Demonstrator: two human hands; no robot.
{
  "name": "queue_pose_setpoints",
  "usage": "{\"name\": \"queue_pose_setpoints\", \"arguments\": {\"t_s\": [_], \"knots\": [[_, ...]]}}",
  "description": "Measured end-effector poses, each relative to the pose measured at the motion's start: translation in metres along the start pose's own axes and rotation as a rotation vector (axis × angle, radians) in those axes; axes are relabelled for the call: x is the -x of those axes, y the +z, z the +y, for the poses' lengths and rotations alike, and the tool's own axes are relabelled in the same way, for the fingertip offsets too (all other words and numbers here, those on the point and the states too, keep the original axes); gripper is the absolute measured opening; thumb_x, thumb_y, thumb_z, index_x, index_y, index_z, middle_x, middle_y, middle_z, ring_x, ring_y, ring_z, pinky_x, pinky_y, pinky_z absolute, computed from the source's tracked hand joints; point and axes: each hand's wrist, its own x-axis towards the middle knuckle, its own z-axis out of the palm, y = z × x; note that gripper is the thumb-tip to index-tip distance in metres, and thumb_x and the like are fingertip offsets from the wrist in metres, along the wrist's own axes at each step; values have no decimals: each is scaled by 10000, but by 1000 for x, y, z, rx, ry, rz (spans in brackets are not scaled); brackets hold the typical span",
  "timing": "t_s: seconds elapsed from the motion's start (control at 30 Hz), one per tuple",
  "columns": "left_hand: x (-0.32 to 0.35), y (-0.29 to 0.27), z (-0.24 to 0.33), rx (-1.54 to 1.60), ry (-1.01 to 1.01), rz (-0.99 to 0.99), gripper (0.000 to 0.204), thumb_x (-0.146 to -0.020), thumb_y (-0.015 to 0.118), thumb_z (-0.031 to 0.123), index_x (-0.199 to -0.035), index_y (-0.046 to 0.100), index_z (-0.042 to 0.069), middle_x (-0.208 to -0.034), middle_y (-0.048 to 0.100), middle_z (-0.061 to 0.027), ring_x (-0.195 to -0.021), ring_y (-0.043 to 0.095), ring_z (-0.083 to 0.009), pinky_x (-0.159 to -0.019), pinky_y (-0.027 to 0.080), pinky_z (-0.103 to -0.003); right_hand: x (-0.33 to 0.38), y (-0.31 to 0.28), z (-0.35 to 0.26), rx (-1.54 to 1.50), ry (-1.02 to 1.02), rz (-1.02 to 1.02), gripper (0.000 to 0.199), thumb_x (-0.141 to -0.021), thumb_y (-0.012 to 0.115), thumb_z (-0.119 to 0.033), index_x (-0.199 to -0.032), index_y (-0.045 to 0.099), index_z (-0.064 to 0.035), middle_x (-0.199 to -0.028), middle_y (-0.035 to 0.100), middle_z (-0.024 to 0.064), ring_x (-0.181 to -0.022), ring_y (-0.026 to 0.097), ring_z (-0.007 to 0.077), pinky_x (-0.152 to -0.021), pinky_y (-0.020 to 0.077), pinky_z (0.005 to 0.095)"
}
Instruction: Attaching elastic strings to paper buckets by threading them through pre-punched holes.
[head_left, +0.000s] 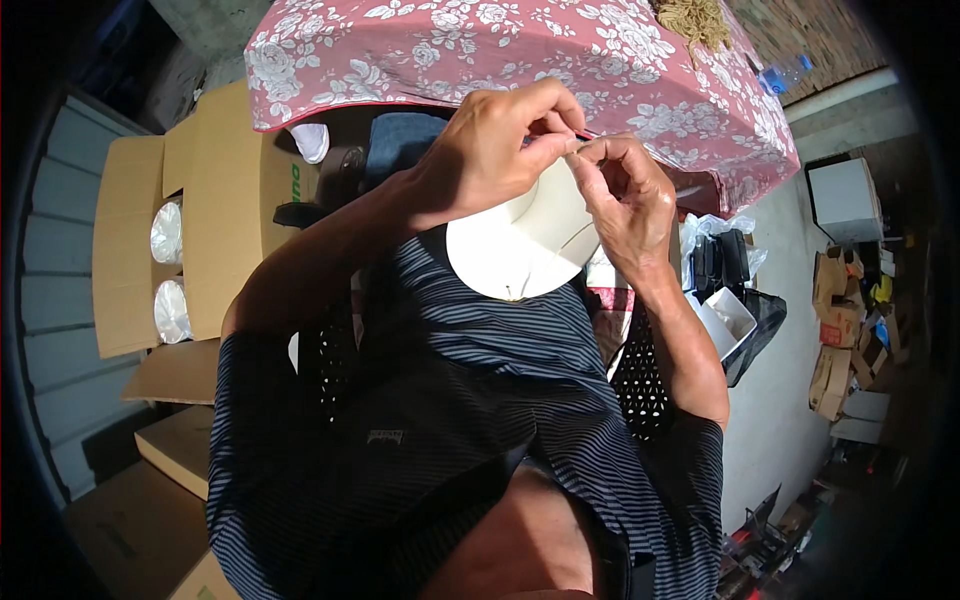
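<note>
Left hand (505, 145) and right hand (632, 205) are pinching a tiny, unclear item (583, 137) fingertip to fingertip, white cap (510, 255) sitting below them by the striped shirt (480, 320), likely freeing both for fine fingerwork.

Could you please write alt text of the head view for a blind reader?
A person's left hand and right hand meet at the fingertips over a cream, cap-like item; anything pinched there is too small to identify. Beyond is a pink floral cloth, with cardboard boxes at left.
</note>
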Motion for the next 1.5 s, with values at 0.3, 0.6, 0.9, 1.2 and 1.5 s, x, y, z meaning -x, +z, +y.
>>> {"name": "queue_pose_setpoints", "arguments": {"t_s": [0.3,0.6,0.9,1.2,1.5], "knots": [[-1,4,-8,260,-164,75,164,-944,707,72,-1055,639,-29,-855,733,-82,-804,679,-85,-714,546,-244,1,3,0,18,29,60,118,-898,788,-22,-990,737,30,-892,670,36,-763,599,65,-645,490,205],[3,10,-8,65,19,163,105,-926,702,37,-996,667,-33,-834,744,-127,-763,742,-154,-668,582,-280,0,8,-2,-28,33,134,72,-878,778,-17,-876,715,18,-828,654,19,-633,522,48,-543,422,233],[4,8,1,-86,105,153,99,-922,709,10,-1016,703,-19,-867,725,-96,-817,724,-143,-728,587,-286,3,4,3,-107,67,55,103,-891,761,-38,-889,667,6,-799,607,-28,-634,473,19,-549,374,203],[4,1,-3,-232,284,119,151,-867,733,-16,-1013,694,-20,-885,710,-133,-819,728,-275,-697,572,-344,2,2,-2,-220,197,4,71,-936,726,-56,-919,673,-13,-741,567,-83,-642,453,-10,-557,357,182],[5,-5,-7,-449,462,73,217,-798,749,-73,-986,662,-9,-887,675,-139,-796,672,-281,-671,539,-363,2,3,-4,-219,188,-4,66,-944,717,-60,-940,680,-6,-737,565,-83,-644,459,-11,-563,362,181]]}}
